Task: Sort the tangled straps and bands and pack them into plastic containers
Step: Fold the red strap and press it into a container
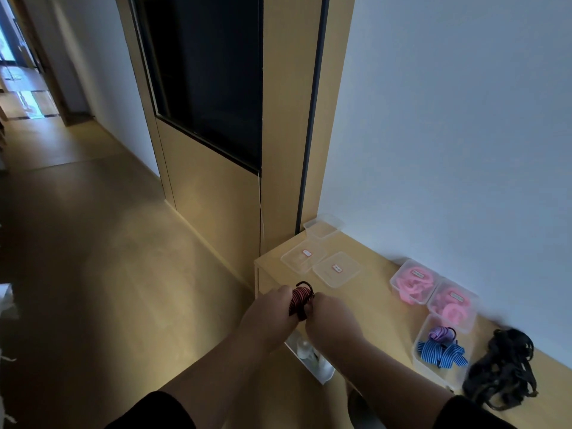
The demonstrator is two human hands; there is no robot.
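1. A light wooden bench (380,292) stands against a pale wall, at the end of a dim corridor; the light is weak, so small details of the straps are hard to see
2. Both hands meet over the near left edge of the bench. The left hand (268,308) and the right hand (328,311) hold a red and black striped strap (300,300) between them; the fingers are curled around it, and it looks partly rolled into a bundle with a black loop on top
3. The strap is held over the bench edge, so if one hand loosens, the roll could open and an end could fall to the floor
4. The empty container (323,226) and the two lids (322,261) lie far from the hands, near the corner. Reaching there with a loose roll could let it spring open before it is inside
5. The container with blue striped straps (441,351) seems nearly full; pressing the red strap in there could push the others out, and it may mix the kinds
6. The black tangled pile (501,366) lies at the right, close to the bench's front edge. A sleeve or forearm passing over it could drag it off
7. The two containers with pink bands (430,292) stand by the wall, apparently uncovered, so a push could spill them
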